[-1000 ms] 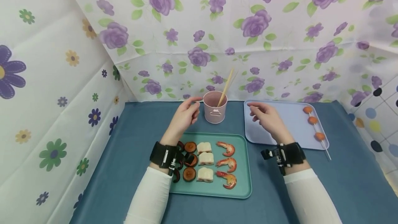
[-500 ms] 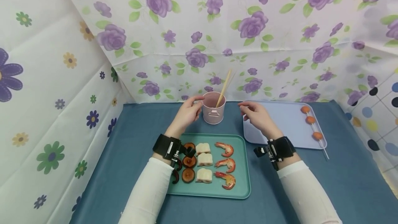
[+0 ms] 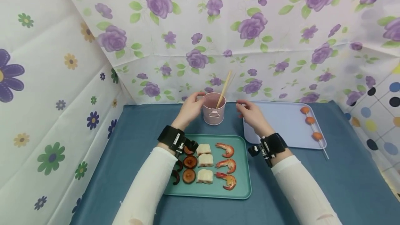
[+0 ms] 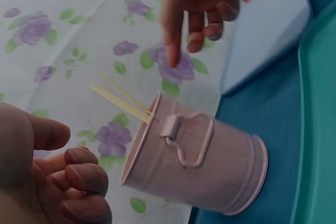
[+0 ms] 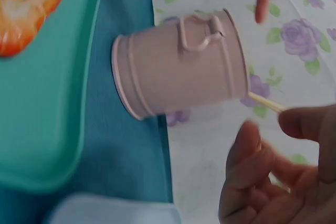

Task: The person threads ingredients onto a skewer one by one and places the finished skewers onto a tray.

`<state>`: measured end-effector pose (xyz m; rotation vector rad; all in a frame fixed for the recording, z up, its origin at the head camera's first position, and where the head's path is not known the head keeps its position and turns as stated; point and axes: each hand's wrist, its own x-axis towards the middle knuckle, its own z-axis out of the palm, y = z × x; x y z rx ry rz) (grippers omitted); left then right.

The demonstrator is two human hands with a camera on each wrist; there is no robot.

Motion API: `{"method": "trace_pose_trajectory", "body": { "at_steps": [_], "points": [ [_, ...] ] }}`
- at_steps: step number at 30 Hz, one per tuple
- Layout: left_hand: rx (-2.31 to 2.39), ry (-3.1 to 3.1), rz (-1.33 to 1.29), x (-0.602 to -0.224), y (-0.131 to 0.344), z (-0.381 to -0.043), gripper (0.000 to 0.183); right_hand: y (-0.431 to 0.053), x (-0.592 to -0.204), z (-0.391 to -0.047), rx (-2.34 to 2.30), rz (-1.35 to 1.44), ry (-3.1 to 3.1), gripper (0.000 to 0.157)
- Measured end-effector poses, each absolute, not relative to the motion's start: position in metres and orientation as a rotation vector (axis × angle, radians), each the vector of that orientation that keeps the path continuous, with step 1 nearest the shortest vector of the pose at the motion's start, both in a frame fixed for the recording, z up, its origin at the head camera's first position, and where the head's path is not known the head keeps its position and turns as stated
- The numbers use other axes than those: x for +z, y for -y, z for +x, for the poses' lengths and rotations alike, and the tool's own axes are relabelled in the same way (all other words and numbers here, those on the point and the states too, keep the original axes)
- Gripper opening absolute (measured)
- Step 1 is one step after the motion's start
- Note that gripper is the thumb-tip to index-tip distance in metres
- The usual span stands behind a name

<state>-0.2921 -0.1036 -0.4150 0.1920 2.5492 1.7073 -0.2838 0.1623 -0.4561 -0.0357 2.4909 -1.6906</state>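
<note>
A small pink metal bucket stands upright near the back of the table, with several thin wooden skewers leaning in it. My left hand is beside its left rim, thumb and fingers loosely bent around nothing. In the left wrist view that hand appears apart from the bucket. To the bucket's right, over the near-left edge of a lavender tray, my right hand hovers with loosely curled fingers and holds nothing. The right wrist view has its thumb close to a skewer; whether they touch is unclear.
In front, a green tray bears rows of shrimp, white blocks, round brown mushroom-like pieces and dark curled pieces partly hidden by my left arm. A skewer of orange balls lies on the lavender tray's right side.
My right hand has moved left, from over the lavender tray toward the bucket. My left hand has shifted slightly right and farther back along the bucket's rim. The head view has shifted slightly.
</note>
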Motion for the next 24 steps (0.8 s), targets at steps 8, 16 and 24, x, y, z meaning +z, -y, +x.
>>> {"method": "trace_pose_trajectory", "body": {
  "at_steps": [8, 16, 24],
  "points": [
    [1.646, -2.738, 0.229, -0.406, 0.091, -0.32, 0.035, -0.121, -0.459, -0.295, -1.763, 0.106, -2.482, 0.068],
    [1.566, -2.842, 0.215, -0.401, 0.073, -0.342, 0.033, -0.09, -0.467, -0.303, -1.558, 0.044, -2.704, 0.065],
    [1.409, -2.877, 0.259, -0.397, 0.055, -0.352, 0.035, -0.083, -0.478, -0.304, -1.417, -0.131, -2.937, 0.049]
  ]
}}
